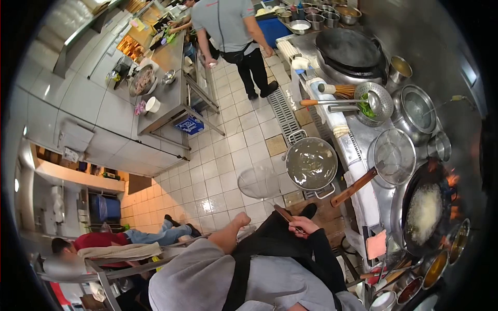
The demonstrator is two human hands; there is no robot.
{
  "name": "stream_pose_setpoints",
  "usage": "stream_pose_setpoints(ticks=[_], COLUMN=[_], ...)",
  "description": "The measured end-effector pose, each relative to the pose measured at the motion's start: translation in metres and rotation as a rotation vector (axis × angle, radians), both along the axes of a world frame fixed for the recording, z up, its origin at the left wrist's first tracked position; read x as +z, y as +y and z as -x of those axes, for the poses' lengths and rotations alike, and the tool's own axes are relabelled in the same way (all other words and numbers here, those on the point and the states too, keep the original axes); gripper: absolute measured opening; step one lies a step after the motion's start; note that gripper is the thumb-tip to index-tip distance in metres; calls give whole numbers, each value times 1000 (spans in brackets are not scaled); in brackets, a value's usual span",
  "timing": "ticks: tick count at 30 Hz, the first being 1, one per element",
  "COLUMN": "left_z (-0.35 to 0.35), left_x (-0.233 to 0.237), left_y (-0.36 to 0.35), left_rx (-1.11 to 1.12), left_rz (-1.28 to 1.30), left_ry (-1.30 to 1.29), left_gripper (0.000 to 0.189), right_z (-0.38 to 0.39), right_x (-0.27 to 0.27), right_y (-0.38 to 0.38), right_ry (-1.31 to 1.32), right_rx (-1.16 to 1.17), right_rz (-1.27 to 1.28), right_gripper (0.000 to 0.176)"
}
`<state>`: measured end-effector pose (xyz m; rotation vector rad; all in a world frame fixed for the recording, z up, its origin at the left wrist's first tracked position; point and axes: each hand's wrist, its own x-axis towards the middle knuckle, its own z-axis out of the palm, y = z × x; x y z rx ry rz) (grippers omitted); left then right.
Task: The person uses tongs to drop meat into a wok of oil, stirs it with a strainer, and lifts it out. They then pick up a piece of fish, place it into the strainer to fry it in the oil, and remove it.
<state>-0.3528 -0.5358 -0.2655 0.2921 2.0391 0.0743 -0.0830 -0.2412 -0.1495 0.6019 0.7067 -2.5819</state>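
My right hand (305, 227) is closed around the brown wooden handle of a wire-mesh strainer (258, 182). The strainer's round mesh is held over the tiled floor, left of a large two-handled metal pot (311, 164) with clear liquid and some pale bits in it. My left hand (241, 218) hangs beside my left leg, near a metal rail; its fingers look curled in, with nothing visible in them.
At right, the steel range holds a wok (424, 210) of foaming liquid with flames beside it, another mesh strainer (394, 157), a perforated ladle (380, 103) and a dark wok (347, 49). A person (225, 31) stands ahead; another person (104, 241) is at left.
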Motion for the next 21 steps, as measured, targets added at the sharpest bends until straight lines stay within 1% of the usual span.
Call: stream_pose_setpoints(ticks=[2, 4, 5, 6, 8, 9, 11, 12, 14, 15, 16, 17, 18, 19, 20, 21], left_z=[4, 6, 5, 2, -3, -4, -8, -12, -19, -20, -28, -36, -33, -29, -26, -41], left_x=[-17, -16, -15, -13, -12, -16, -26, -25, -20, -14, -9, -4, -33, -66, -95, -78], left_y=[-7, -2, 3, 5, 14, 15, 18, 21, 31, 40, 48, 57, 56, 56, 59, 83], left_rx=[169, 171, 168, 215, 301, 283, 252, 214, 146, 92, 22, -48, -404, -796, -1110, -821], left_rz=[-105, -204, -250, -269, -309, -293, -263, -230, -165, -162, -152, -142, -200, -291, -424, -367], left_ry=[17, -30, -55, -60, -71, -70, -63, -47, -3, 19, 30, 43, 23, 74, 161, 35], left_gripper=[31, 31, 31, 30, 30, 29, 28, 26, 26, 25, 24, 23, 23, 24, 24, 21], right_z=[3, -3, -13, -21, -26, -27, -46, -55, -74, -83, -95, -111, -129, -148, -171, -187], right_x=[52, 92, 88, 84, 129, 131, 143, 150, 170, 174, 168, 161, 168, 164, 149, 172], right_y=[4, 7, 8, 5, 3, 1, 2, 4, 4, 8, 11, 13, 16, 19, 24, 22], right_ry=[121, -59, -45, -32, -120, -42, -129, -144, -267, -323, -265, -293, -344, -359, -342, -304], right_rx=[38, -24, -144, -267, -381, -530, -718, -812, -941, -1004, -1132, -1157, -1210, -1279, -1329, -1327], right_rz=[-299, -389, -416, -440, -774, -850, -876, -897, -974, -1012, -972, -969, -969, -939, -975, -1021], right_gripper=[40, 63, 67, 71, 69, 64, 58, 56, 54, 52, 50, 48, 46, 43, 43, 43])
